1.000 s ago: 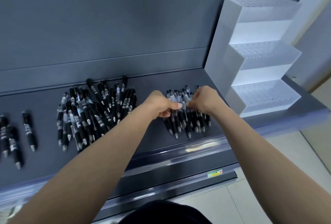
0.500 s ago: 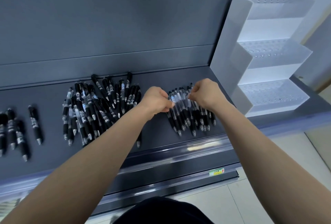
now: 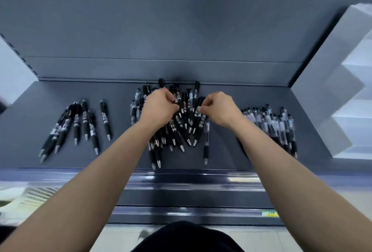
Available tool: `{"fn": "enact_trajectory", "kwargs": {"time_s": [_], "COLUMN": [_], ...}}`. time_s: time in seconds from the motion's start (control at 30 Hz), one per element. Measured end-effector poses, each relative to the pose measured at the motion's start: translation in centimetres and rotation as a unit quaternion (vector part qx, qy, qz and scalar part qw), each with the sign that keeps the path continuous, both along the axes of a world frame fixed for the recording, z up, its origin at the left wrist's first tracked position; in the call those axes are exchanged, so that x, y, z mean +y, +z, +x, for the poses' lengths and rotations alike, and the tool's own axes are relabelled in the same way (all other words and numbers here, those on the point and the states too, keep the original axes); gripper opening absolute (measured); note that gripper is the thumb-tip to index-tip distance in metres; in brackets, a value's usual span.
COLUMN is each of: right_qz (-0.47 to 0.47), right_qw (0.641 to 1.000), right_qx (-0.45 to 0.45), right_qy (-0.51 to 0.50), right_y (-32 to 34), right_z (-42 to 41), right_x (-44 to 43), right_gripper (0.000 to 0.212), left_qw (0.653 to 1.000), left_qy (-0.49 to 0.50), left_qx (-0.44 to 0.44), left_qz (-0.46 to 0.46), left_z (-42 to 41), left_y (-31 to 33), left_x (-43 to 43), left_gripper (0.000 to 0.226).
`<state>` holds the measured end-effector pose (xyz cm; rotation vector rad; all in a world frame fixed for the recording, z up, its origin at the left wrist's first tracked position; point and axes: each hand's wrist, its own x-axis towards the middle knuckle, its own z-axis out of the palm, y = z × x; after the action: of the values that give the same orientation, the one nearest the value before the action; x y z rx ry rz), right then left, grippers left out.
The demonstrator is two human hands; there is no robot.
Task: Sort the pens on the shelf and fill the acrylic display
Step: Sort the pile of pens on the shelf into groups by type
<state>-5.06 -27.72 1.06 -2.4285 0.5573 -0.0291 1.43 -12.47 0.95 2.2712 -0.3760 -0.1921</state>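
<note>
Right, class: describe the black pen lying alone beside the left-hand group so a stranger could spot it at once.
On the dark grey shelf, find the small fan of black pens at the left end. Between it and the big middle pile lies one black pen with a silver tip. Unlike its neighbours, it touches no other pen.

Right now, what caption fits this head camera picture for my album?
Left hand and right hand pick through the middle pen pile on the shelf, acrylic display at right.
</note>
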Motion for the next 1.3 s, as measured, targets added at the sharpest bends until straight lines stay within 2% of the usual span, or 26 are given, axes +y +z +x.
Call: {"fn": "enact_trajectory", "kwargs": {"time_s": [0.17, 0.23, 0.3, 0.43, 0.6, 0.83, 1.03, 1.17, 1.3], "right_qz": [-0.016, -0.028, -0.049, -0.075, -0.075, -0.070, -0.064, -0.082, -0.058], "right_qw": [0.999, 0.999, 0.998, 0.993, 0.992, 0.992, 0.990, 0.990, 0.990], "right_qx": [0.022, 0.033, 0.045, 0.074, 0.100, 0.098, 0.119, 0.117, 0.126], "right_qy": [-0.018, -0.020, -0.024, -0.045, -0.032, -0.046, -0.035, -0.020, -0.015], "right_y": [-1.2, -1.6, -1.7, -2.1, -2.1, -2.0, -1.6, -1.6, -1.5], "right_z": [3.1, 3.9, 4.4, 5.2, 6.3, 7.2, 7.7, 8.0, 8.0], "right_x": [2.6, 3.4, 4.1, 5.1, 5.8, 5.7, 5.8, 6.1, 5.7], "right_gripper": [0.039, 0.043, 0.058, 0.072, 0.052, 0.040, 0.039, 0.030, 0.031], "left_qw": [0.995, 0.995, 0.996, 0.992, 0.987, 0.990, 0.992, 0.994, 0.995], "left_qy": [0.053, 0.042, 0.018, -0.014, -0.032, -0.037, -0.032, -0.026, -0.017], "left_qx": [-0.042, -0.035, -0.024, -0.021, 0.002, 0.022, 0.037, 0.039, 0.043], "left_qz": [0.070, 0.080, 0.086, 0.124, 0.160, 0.135, 0.113, 0.100, 0.091], "left_z": [1.1, 1.4, 1.7, 2.3, 2.8, 3.5, 3.8, 4.0, 4.2], "left_y": [-1.3, -1.8, -2.1, -2.3, -1.8, -1.9, -1.9, -1.9, -2.0], "left_x": [3.5, 3.9, 3.9, 3.8, 3.3, 3.3, 3.5, 3.5, 3.5], "left_gripper": [0.038, 0.051, 0.062, 0.073, 0.077, 0.072, 0.068, 0.064, 0.061]}}
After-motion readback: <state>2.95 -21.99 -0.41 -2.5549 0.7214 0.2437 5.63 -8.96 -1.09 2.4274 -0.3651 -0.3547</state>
